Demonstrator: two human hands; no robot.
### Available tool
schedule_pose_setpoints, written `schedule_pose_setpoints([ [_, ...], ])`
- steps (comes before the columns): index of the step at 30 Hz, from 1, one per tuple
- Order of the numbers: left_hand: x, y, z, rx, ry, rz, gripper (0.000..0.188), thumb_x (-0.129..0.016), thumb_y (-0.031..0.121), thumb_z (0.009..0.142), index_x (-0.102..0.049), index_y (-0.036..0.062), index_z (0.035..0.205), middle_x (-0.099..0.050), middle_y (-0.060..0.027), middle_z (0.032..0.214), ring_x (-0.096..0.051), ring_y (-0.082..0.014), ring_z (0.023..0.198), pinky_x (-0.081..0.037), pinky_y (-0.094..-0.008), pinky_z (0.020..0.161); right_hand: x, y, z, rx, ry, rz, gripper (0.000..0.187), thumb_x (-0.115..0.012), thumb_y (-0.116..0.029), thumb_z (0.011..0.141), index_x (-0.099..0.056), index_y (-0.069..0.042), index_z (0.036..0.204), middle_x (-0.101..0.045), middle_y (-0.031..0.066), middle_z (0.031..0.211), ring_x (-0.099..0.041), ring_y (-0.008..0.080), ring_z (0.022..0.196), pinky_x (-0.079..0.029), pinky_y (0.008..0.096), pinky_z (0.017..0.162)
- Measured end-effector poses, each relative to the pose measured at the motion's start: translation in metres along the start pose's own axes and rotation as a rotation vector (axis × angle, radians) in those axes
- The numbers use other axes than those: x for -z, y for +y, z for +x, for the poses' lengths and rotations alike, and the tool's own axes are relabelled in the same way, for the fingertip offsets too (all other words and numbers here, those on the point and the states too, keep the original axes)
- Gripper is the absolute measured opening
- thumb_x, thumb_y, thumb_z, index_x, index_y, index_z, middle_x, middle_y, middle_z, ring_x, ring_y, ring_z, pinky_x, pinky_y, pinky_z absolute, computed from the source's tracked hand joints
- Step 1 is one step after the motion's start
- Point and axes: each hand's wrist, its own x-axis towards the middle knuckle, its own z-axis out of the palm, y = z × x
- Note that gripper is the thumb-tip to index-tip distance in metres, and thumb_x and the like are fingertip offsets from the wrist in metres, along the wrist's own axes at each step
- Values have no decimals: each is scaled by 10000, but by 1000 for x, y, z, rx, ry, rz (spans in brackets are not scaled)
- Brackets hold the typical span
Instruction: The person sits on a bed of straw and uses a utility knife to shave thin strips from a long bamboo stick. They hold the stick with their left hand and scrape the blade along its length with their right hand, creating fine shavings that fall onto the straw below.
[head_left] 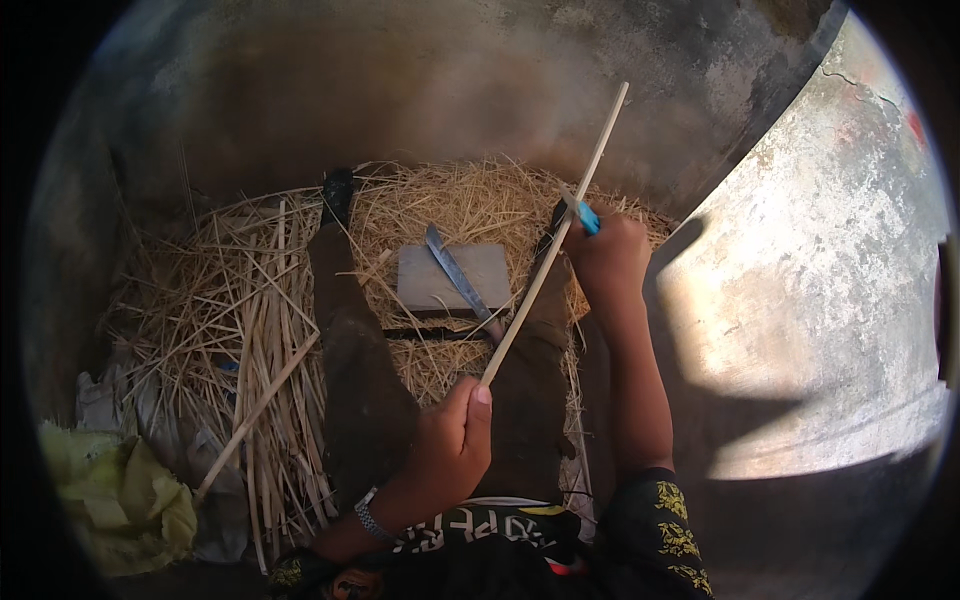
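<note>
My left hand [452, 437] is closed around the lower end of a long, pale wooden stick [600, 145]. The stick slants up and to the right, past my right leg. In my right hand [612, 250] is a small knife with a blue handle [588, 218]. Its short blade lies against the stick's upper half, though the fingers partly cover the tool. Between my legs, a large curved knife [460, 282] rests across a grey rectangular block [420, 287], its handle end pointing toward my right thigh.
Thin shavings [450, 195] cover the floor around my feet. A pile of long sticks [262, 400] lies left of my legs, with a crumpled yellow-green sack [125, 500] beside it. Concrete walls [400, 90] rise ahead and at the right, where sunlight falls.
</note>
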Motion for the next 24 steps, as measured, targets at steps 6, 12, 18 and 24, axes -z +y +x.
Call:
schedule_pose_setpoints([
  [6, 8, -5, 17, -58, 129, 46, 208, -459, 168, 1056, -558, 14, 958, -538, -135, 593, -564, -289, 489, -396, -378, 492, -21, -26, -107, 358, -277, 146, 147, -712, -182, 738, -587, -117, 696, -631, 90, 625, -630, 299, 518, -478, 408, 484],
  [12, 8, -7, 21, -120, 232, 153, 205, -475, 159, 1047, -544, -1, 938, -565, -164, 643, -630, -339, 568, -448, -416, 525, -30, -36, -85, 388, -190, 135, 148, -709, -174, 743, -582, -123, 687, -618, 83, 583, -629, 302, 504, -469, 407, 456],
  [18, -12, -3, -9, -66, -21, -56, 268, -455, 166, 1064, -517, 14, 853, -470, -93, 576, -501, -167, 482, -376, -339, 493, -3, 23, 50, -466, 17, 81, 282, -652, -268, 872, -696, -15, 757, -662, 204, 668, -669, 385, 631, -529, 487, 621],
  [24, 4, 0, 14, -74, 26, -30, 230, -486, 175, 1054, -529, 9, 902, -521, -112, 609, -544, -195, 484, -400, -342, 493, 5, -8, -28, 235, -31, 153, 145, -715, -218, 783, -668, -84, 755, -628, 126, 588, -650, 355, 560, -506, 463, 535],
])
